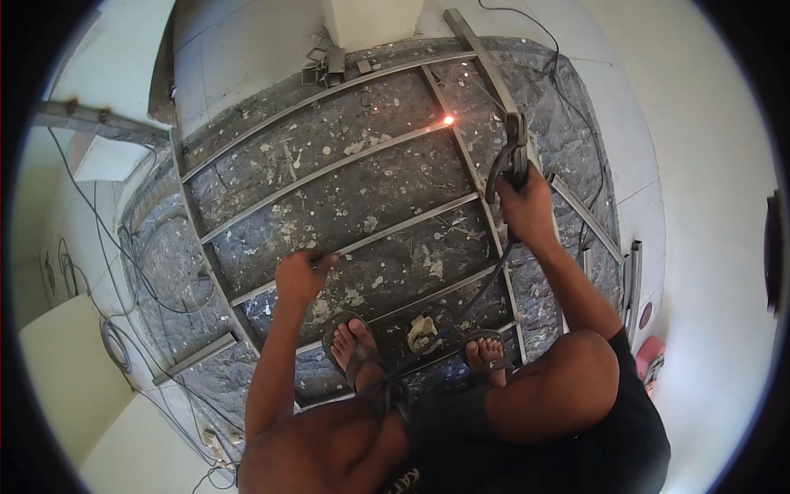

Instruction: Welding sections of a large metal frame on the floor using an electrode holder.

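Observation:
A ladder-like metal frame [216, 267] of thin square tubes lies flat below me. My left hand [301, 276] is closed around one crossbar [395, 231] of it. In my right hand [528, 212] is a black welding electrode holder [516, 156], gripped above the frame's right side. A bright orange glow [448, 121] shines where another crossbar meets an upright, to the upper left of the holder. The electrode itself is too thin to make out clearly. A dark cable runs from the holder down past my legs.
A paint-spattered dark sheet [370, 222] covers the floor. Tube offcuts [325, 66] sit by a white pillar [374, 23]; loose tubes [588, 218] lie at right, another [196, 359] at left. Cables [115, 342] coil at left. My sandalled feet [355, 346] are among the crossbars.

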{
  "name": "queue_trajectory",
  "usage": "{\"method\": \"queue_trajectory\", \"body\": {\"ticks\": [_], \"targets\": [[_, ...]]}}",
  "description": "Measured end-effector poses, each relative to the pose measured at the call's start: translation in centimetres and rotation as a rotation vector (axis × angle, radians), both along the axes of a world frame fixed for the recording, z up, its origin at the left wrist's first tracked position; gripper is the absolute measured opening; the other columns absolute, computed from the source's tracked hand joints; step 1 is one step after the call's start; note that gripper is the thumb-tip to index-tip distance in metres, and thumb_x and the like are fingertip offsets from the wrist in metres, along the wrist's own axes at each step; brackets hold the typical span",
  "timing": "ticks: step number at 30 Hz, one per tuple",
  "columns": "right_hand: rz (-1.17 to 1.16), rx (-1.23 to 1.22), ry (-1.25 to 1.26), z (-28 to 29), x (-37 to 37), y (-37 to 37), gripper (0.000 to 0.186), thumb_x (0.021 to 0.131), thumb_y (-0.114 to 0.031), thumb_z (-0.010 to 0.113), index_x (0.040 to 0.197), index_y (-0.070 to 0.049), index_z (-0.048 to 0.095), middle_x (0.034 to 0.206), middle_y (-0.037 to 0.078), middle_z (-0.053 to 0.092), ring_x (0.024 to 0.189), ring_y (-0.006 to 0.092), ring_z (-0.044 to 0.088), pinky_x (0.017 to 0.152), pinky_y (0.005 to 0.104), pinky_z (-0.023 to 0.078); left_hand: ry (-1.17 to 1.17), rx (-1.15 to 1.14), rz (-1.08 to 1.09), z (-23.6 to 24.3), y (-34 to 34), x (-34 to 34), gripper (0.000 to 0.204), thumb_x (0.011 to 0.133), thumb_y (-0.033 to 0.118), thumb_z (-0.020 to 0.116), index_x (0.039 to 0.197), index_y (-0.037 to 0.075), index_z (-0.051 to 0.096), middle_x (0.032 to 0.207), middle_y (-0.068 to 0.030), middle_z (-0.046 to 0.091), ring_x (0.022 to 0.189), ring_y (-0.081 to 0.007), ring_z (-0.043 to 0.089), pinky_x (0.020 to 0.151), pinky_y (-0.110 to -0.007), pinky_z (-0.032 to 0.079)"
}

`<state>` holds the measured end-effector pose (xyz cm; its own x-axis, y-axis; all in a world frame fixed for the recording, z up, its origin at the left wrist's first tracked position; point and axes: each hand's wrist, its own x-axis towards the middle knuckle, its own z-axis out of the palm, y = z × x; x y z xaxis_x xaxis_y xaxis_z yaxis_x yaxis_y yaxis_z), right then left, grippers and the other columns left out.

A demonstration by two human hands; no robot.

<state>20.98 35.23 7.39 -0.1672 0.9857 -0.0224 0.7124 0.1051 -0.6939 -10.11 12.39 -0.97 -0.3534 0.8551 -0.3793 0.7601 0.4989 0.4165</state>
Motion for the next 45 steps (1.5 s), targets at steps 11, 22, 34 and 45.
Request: {"method": "queue_trajectory", "body": {"ticks": [11,22,34,45], "targets": [[0.811,-0.099,-0.207,9.5,-14.8,-3.7,0.03,0.078,-0.013,0.069,0.099,0.002,0.053,0.075,0.025,0.063,0.072,0.043,0.064,0.065,0.0463,0.049,0.069,0.1,0.267,-3.4,1.1,0.8,0.051,0.091,0.052,0.052,0.085,0.003,0.068,0.084,-0.0187,0.068,0.079,-0.0362,0.067,0.073,-0.047,0.053],[1.09,-0.181,-0.202,-1.5,-30.3,-14.4,0.034,0.075,-0.017,0.068,0.095,0.003,0.049,0.073,0.029,0.062,0.074,0.0496,0.061,0.063,0.052,0.049,-0.192,0.083,0.489,-3.8,-0.6,0.8,0.045,0.083,0.045,0.064,0.113,0.012,0.064,0.118,-0.0168,0.061,0.112,-0.031,0.059,0.094,-0.043,0.048],[1.093,-0.198,-0.225,-6.6,-32.8,-16.1,0.032,0.076,-0.013,0.069,0.096,0.004,0.05,0.076,0.03,0.063,0.077,0.0489,0.062,0.066,0.0538,0.05,-0.044,-0.035,0.322,-8.4,-0.6,2.1,0.055,0.086,0.039,0.061,0.134,0.015,0.049,0.134,-0.0107,0.053,0.126,-0.0261,0.05,0.104,-0.038,0.041],[1.114,-0.225,-0.23,-6.4,-33.3,-16.2,0.031,0.078,-0.015,0.068,0.097,0.002,0.05,0.078,0.03,0.064,0.077,0.0491,0.063,0.071,0.0552,0.051,-0.014,-0.002,0.316,-7.5,-0.9,1.9,0.052,0.088,0.038,0.059,0.134,0.016,0.05,0.135,-0.009,0.053,0.126,-0.0249,0.05,0.105,-0.038,0.04]]}}
